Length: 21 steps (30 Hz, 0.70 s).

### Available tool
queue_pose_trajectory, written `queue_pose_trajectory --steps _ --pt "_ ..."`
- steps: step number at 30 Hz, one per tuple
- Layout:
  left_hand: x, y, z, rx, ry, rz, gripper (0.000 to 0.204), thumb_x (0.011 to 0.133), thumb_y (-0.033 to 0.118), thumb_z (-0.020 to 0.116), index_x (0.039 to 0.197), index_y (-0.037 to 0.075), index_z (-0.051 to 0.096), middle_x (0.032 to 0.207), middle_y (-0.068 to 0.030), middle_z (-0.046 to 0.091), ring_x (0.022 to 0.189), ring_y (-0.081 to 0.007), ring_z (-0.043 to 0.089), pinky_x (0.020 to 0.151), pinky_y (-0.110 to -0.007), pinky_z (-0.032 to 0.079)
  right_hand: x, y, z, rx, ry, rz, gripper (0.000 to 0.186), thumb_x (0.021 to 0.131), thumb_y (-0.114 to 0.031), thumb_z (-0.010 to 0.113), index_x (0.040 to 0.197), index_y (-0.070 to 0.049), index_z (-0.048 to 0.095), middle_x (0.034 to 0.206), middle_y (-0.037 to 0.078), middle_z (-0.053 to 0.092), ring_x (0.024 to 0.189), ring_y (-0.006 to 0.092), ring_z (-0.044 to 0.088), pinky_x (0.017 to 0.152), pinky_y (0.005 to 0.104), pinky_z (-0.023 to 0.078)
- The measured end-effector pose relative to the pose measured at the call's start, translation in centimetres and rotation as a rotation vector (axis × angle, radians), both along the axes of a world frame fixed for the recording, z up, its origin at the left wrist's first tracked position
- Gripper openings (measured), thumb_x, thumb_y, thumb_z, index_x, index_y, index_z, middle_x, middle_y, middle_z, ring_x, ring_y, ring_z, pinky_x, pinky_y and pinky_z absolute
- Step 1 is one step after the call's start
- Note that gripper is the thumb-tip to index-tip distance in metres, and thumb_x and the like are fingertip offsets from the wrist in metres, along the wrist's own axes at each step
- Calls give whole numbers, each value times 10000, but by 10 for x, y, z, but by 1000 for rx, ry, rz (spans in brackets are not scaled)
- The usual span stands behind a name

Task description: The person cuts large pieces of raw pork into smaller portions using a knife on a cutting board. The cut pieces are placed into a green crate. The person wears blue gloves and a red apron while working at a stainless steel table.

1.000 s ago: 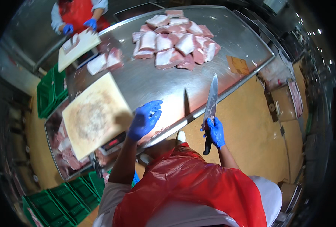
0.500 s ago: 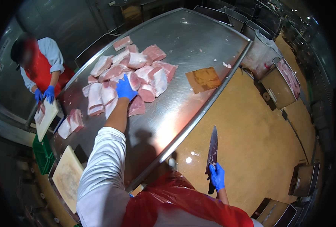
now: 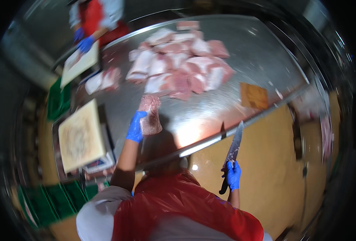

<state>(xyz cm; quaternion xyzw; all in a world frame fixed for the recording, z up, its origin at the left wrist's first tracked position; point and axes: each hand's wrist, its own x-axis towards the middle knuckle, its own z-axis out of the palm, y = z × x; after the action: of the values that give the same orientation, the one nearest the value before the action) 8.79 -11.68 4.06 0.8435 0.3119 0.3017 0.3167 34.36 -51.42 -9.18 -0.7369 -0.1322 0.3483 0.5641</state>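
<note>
My blue-gloved left hand [image 3: 135,127] is closed on a chunk of raw meat [image 3: 150,115], held over the near part of the steel table [image 3: 210,110]. Beyond it lies a heap of pale pink, fat-covered meat pieces [image 3: 178,60]. My right hand [image 3: 234,175], also gloved in blue, grips a large knife [image 3: 235,143] off the table's near edge. Its long, flecked blade points away from me, and the black handle sticks out below the hand. A worn white cutting board [image 3: 81,136] rests to the left of my left hand.
At the far left a co-worker's gloved hands [image 3: 85,42] are at another cutting board [image 3: 79,66]. Two meat pieces [image 3: 103,80] lie nearby. Green crates [image 3: 53,203] stand at the lower left. A brown sheet [image 3: 254,96] lies near the table's right edge.
My left hand has come off the heap, back toward me, with a chunk of meat in it. The view has swung left. My right hand still holds the knife.
</note>
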Motion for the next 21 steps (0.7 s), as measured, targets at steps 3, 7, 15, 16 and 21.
queue_pose_trajectory --steps 3,7,15,16,21 --pt "-156 -5 -29 -348 -391 445 435 781 172 698 1165 -3 590 1056 -128 628 989 -278 591 895 -391 468 0 32 6 6 -76 168 202 1023 -253 590 1091 -62 581 790 49 647 646 170 689 434 296 531" --pt "-228 -61 46 -346 -958 1165 697 807 292 772 1324 -57 461 1169 -182 605 993 -255 598 859 -374 514 -2 58 38 114 -111 420 204 1034 -267 567 1122 -83 560 834 49 651 655 172 681 435 289 521" --pt "-256 -209 -22 270 -252 570 268 886 152 667 1113 12 637 935 -160 688 873 -305 669 804 -400 532 -188 185 139 169 -272 769 188 1055 -232 529 1081 -50 569 767 50 654 563 116 610 465 244 470" --pt "-276 -225 -2 284 -395 493 291 900 157 669 1159 23 652 895 -123 694 821 -267 683 740 -388 545 -212 189 138 225 -242 792 193 1059 -250 523 1055 -59 548 810 59 643 616 153 647 474 276 495" --pt "-396 -232 16 145 -240 1110 239 876 93 695 1101 28 647 978 -171 673 871 -342 669 764 -430 544 -341 176 166 197 -534 981 188 1053 -202 533 1071 -18 568 736 69 654 576 129 628 477 269 479"
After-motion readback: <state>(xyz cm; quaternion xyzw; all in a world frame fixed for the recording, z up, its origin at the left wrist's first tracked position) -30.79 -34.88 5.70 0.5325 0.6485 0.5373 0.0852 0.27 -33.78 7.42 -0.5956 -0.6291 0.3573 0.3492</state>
